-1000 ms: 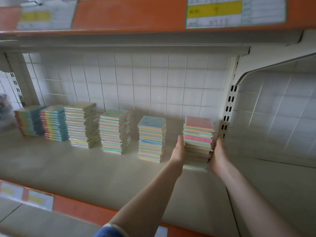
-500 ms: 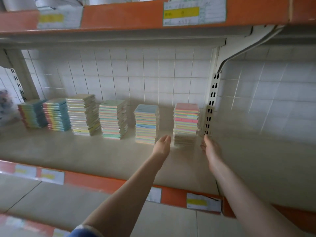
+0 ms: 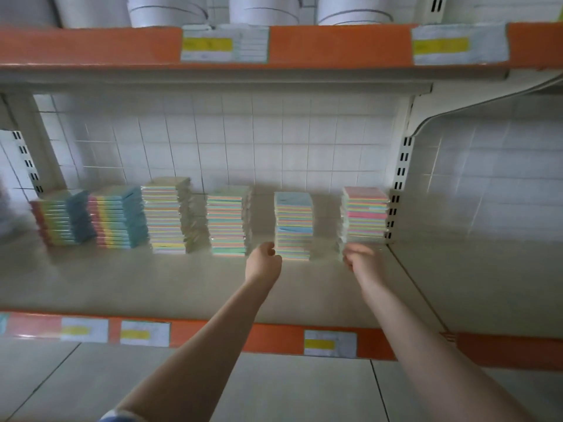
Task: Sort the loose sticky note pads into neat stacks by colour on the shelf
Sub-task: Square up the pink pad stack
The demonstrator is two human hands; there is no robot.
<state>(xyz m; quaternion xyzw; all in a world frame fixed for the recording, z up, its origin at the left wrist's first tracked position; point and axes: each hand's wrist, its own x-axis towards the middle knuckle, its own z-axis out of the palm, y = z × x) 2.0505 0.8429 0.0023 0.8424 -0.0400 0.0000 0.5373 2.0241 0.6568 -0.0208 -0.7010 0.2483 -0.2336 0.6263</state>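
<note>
A: What's different from a second ago?

B: Both hands have come off the rightmost stack. A second back they were pressed flat against its two sides, squaring it up against the slotted white upright [image 3: 399,190]. Now they're drawn back towards the front of the pale beige metal shelf [image 3: 128,284], and the view has pulled away with them. I'd read that as the last stack being finished and let go.

A: Start big. What's on the shelf?

B: Six stacks of wrapped pastel sticky note pads in a row along the white tiled back wall [image 3: 231,141]. From the left: a blue-edged stack [image 3: 65,217], a second blue-edged stack [image 3: 120,217] touching it, a tall yellowish stack [image 3: 166,216], a green-topped stack [image 3: 228,220], a blue-topped stack [image 3: 293,225] and a pink-topped stack [image 3: 365,213] just beside the upright. I see no loose pads lying about, so the sorting looks about done.

A: And above?

B: Three white rolls or tubs on the upper orange-fronted shelf [image 3: 335,44], only partly in view, and two price labels on its edge.

A: The hands, then?

B: Two. The left hand [image 3: 264,258] hangs in front of the blue-topped stack, fingers curled in, holding nothing. The right hand [image 3: 361,258] is blurred; its fingers look loosely curled and empty, below the pink-topped stack.
</note>
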